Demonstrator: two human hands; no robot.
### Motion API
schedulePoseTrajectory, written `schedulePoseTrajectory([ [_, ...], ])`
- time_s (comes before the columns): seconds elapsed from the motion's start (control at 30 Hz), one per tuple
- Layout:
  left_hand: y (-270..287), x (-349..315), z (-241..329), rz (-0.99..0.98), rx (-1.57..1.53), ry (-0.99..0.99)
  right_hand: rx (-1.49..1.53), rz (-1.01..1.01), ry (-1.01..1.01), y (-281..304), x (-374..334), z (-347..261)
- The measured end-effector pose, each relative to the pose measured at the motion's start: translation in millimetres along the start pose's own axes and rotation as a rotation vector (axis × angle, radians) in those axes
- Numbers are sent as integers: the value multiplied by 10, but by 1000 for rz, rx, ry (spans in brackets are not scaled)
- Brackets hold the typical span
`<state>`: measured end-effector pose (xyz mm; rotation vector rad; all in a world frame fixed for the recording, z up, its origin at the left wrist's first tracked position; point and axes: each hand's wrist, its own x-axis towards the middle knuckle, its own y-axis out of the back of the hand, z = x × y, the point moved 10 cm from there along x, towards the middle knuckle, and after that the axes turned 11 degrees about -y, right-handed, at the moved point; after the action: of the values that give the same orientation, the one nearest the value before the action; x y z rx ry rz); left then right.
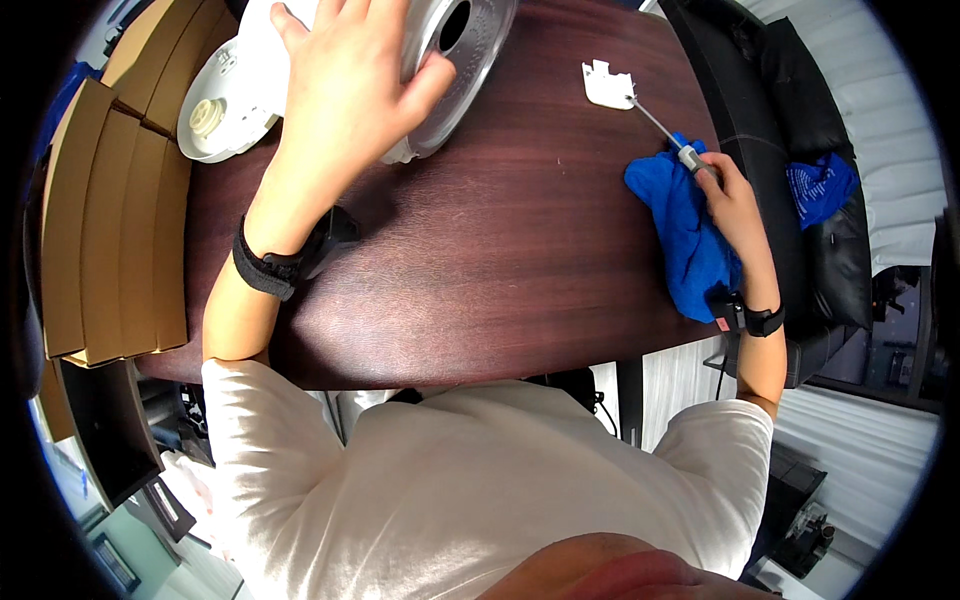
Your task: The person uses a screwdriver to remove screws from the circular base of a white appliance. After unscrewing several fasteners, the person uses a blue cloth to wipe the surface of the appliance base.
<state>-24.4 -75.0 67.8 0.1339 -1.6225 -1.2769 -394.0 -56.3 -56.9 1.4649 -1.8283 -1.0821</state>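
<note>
At the upper left, my left hand is spread, back up, over a white plastic part and a clear-and-silver round part with a dark oval hole. Its thumb lies against the round part; some fingertips run out past the top edge. My right hand is closed around the grey handle of a screwdriver, above a blue cloth. The thin shaft points up and left, its tip at the edge of a small white plastic piece. Beside my left hand sits a white round cover with a cream knob.
Cardboard boxes stand along the left side of the dark wooden table. A black leather sofa runs along the right side, with a blue bag on it. Black straps with small devices circle both my wrists.
</note>
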Motion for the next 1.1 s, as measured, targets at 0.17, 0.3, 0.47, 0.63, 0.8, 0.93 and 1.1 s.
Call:
schedulePoseTrajectory([
  [0.17, 1, -3, 33, 30, 74, -42, -72, -20, -104, 36, -31, 148],
  [0.3, 25, 12, 70, 15, 51, -25, -157, -44, -85, 29, -127, -15],
  [0.47, 40, 14, 84, 52, 63, -44, -285, -41, 56, -45, -180, -192],
  [0.63, 9, -4, 31, 113, 20, -96, -558, -43, 200, -130, -126, -288],
  [0.8, -7, -15, 1, 121, -2, -105, -795, -84, 306, -153, -7, -434],
  [0.93, -37, -79, 18, 172, 197, -189, -679, -164, 283, -275, 410, -561],
  [1.1, -42, -77, 5, 171, 190, -184, -481, -124, 203, -580, 925, -630],
])
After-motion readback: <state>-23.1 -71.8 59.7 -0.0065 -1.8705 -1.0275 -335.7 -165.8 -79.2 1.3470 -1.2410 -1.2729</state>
